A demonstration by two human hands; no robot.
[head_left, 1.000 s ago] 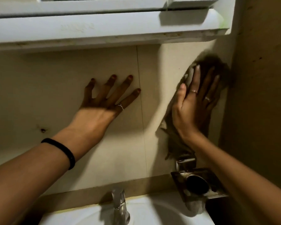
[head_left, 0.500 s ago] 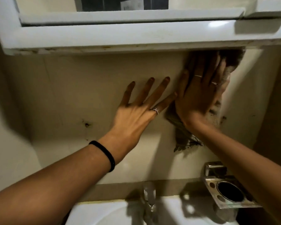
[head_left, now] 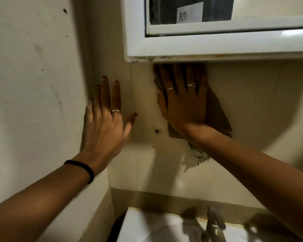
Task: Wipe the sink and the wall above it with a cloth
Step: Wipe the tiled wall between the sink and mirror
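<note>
Right hand [head_left: 184, 109] presses a grey cloth [head_left: 217, 116] flat against the wall [head_left: 252, 105] under the white cabinet [head_left: 217, 48]; left hand [head_left: 107, 119] spread beside it.

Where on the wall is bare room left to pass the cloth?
Bare wall lies right of the cloth, below the window frame. The strip between left hand and right hand is narrow.

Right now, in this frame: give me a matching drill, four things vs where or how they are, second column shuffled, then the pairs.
Things:
1. cloth
2. left hand
3. faucet
4. hair tie

States:
A. around the left wrist
B. flat and spread, holding nothing
C. pressed to the wall under the right hand
D. at the sink, bottom of view

Pairs: 1-C, 2-B, 3-D, 4-A
</note>
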